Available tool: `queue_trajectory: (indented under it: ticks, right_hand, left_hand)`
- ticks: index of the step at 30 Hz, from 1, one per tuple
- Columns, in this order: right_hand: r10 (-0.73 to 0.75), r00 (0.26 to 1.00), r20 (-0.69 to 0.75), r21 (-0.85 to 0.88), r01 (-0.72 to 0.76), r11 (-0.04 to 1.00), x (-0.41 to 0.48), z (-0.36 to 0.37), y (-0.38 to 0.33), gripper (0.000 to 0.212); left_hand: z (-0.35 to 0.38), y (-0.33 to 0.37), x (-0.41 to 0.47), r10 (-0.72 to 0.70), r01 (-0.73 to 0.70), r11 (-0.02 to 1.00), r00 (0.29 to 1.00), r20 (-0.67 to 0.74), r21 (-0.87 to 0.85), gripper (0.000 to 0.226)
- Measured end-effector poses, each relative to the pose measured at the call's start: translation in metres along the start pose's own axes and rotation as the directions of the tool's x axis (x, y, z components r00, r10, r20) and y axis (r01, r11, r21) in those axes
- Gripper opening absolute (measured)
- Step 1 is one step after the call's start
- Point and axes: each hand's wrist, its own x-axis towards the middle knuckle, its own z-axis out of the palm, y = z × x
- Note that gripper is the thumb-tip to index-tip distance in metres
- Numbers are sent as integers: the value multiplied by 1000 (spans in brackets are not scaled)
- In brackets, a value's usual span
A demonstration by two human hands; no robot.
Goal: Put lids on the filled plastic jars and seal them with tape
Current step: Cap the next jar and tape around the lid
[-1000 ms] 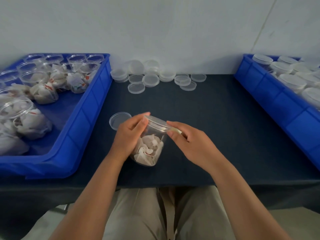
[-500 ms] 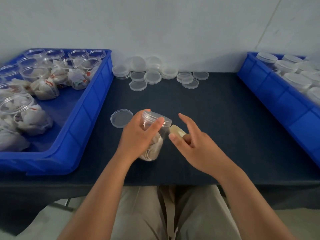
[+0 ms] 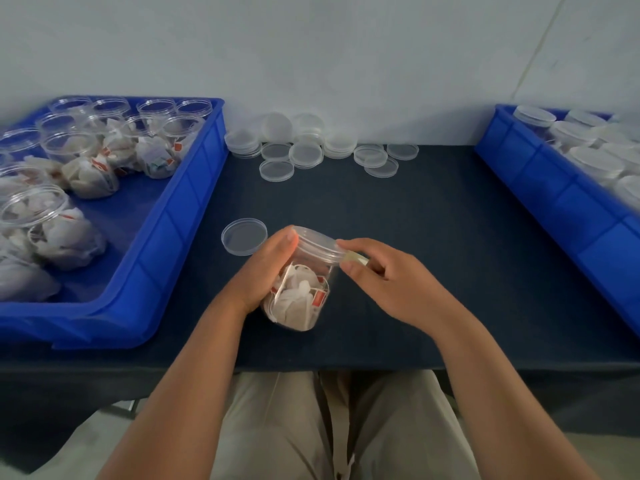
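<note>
Centre frame, over the tabletop (image 3: pixel 433 216), the left hand (image 3: pixel 263 275) has its grip curled round a tilted jar (image 3: pixel 301 301); the right hand (image 3: pixel 384 285) pinches tape (image 3: pixel 355 260) beside the lid (image 3: pixel 317 244).

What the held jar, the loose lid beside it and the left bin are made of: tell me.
Held jar: clear glossy plastic, seemingly; the sachets show through its wall. Loose lid: thin clear plastic; the dark table shows through. Left bin: opaque blue plastic, probably rigid moulded, judging by its ribbed walls.
</note>
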Motion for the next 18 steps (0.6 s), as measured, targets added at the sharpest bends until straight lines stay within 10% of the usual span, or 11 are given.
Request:
queue_trajectory:
  ticks: [8, 18]
  right_hand:
    - [9, 974, -224, -101, -32, 994, -15, 21, -16, 43]
    - [-34, 999, 15, 4, 34, 999, -14, 9, -10, 63]
  left_hand:
    - [26, 10, -29, 349, -99, 814, 871, -346, 572, 67]
    - [23, 17, -10, 173, -26, 948, 878, -445, 317, 53]
